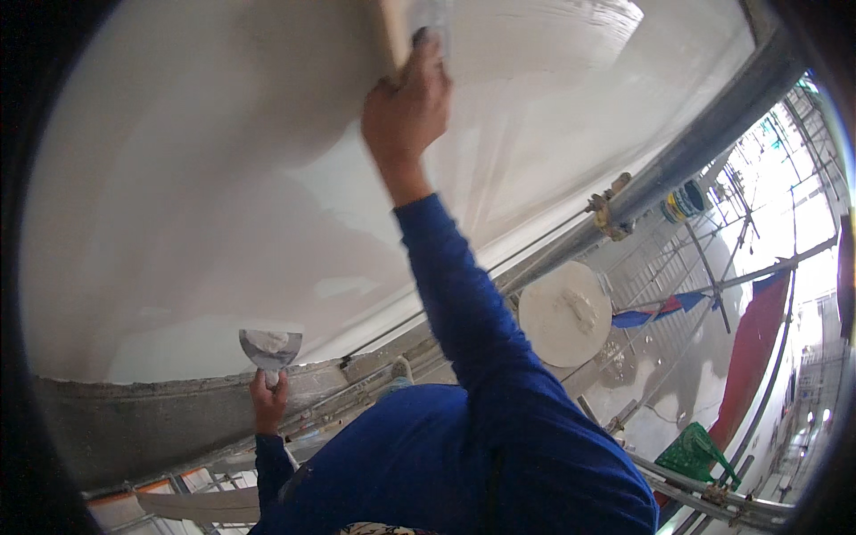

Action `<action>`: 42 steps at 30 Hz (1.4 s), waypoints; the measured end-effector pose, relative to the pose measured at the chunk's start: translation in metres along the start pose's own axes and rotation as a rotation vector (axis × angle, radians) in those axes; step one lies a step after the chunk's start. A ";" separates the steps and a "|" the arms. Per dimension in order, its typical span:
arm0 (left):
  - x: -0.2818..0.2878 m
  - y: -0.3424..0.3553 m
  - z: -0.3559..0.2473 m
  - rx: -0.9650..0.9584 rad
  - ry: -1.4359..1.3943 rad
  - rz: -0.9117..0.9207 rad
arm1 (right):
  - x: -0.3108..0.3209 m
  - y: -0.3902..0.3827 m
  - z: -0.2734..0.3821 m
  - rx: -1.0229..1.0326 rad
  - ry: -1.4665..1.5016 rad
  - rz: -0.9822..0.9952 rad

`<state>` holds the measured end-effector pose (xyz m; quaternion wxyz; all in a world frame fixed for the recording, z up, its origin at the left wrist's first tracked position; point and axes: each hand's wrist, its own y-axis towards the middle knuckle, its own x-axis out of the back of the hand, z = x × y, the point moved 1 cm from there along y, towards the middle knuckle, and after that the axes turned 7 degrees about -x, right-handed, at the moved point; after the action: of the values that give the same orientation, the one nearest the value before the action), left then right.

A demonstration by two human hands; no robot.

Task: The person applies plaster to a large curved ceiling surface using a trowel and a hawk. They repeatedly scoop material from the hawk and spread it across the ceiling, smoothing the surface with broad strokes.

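My right hand (410,111) is stretched up to the pale wall surface (223,196), fingers closed round a plastering trowel (432,16). Its blade is blurred and partly cut off by the top edge of the picture. Smooth, damp-looking patches and streaks of white plaster show on the surface around it. Lower left, my left hand (270,397) grips a wide putty knife (283,351) by its handle, blade up. A lump of white plaster (267,340) lies on that blade.
Right of my arm stands a round bucket (565,312) with white plaster in it. A thick grey pipe (695,143) with a clamp (612,214) runs diagonally past the surface. Farther right are scaffold poles, a small can (685,203), red cloth (749,357) and a green bag (691,455).
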<state>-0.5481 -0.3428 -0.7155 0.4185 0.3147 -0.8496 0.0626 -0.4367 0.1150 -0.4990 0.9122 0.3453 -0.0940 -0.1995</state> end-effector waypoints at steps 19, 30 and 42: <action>-0.026 0.137 -0.145 -0.151 -0.757 0.517 | 0.177 -0.030 -0.031 -0.210 0.580 1.179; -0.037 0.142 -0.193 -0.069 -0.986 0.753 | 0.213 -0.041 -0.066 0.691 0.004 1.122; -0.011 0.137 -0.196 -0.273 -0.935 0.405 | 0.195 0.003 -0.143 -0.180 0.192 0.552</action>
<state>-0.4918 -0.1563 -0.5771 0.0116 0.0814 -0.9898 -0.1160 -0.2156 0.1179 -0.5970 0.9635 0.2419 -0.0796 0.0822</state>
